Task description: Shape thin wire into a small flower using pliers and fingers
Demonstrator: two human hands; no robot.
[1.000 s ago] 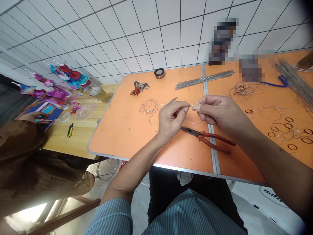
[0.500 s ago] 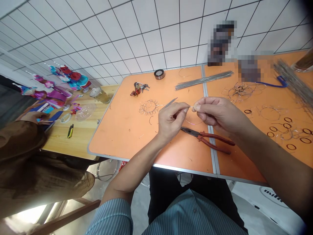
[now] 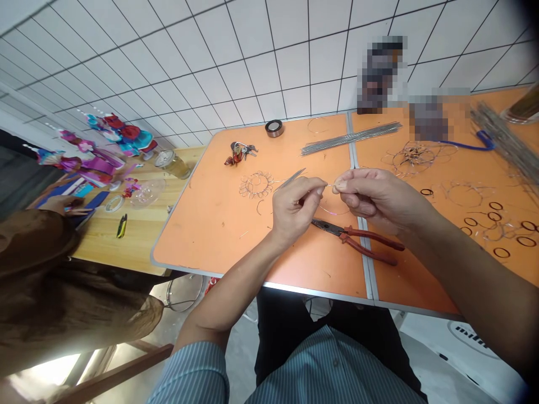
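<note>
A thin wire point(image 3: 330, 185) spans the small gap between my two hands. My left hand point(image 3: 297, 209) pinches one end of it between thumb and forefinger. The other end is pinched by my right hand point(image 3: 373, 196), its remaining fingers curled in. Just below the hands lie red-handled pliers point(image 3: 357, 235), jaws pointing left, touched by neither hand. Left of my left hand, a flower-like ring of looped wire point(image 3: 256, 184) rests on the orange table point(image 3: 219, 241). Short metal rods point(image 3: 290, 178) lie partly behind my left hand.
A bundle of straight wires point(image 3: 351, 138), a roll of tape point(image 3: 274, 128) and keys point(image 3: 241, 152) lie farther back. Wire coils point(image 3: 412, 157) and several dark rings point(image 3: 501, 252) spread at right. At left, a co-worker's hand point(image 3: 63, 205) is over a wooden table point(image 3: 143, 247) with dolls point(image 3: 122, 134).
My right hand has shifted very slightly right, widening the gap from my left hand and showing a little more wire. The pliers have stayed put.
</note>
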